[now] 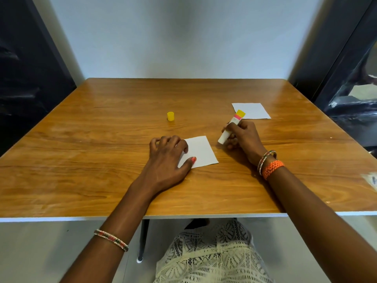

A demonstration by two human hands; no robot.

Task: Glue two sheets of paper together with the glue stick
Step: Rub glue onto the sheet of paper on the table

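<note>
I'm pinning the flimsy near sheet (201,152) with my flat, empty left hand (168,158); my right hand (242,135) is gripping the light, rigid glue stick (231,127) mid-barrel.

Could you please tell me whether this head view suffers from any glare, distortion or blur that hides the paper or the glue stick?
Head view: wide-angle bowing bends the table edges; soft glare at its far corners; the near sheet, far sheet, glue stick and yellow cap stay sharp.

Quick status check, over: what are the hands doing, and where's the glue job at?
Left hand pinning near paper sheet. Right hand gripping glue stick, tip down beside that sheet. Yellow cap off; second sheet apart, far right. Nothing in the way.
</note>
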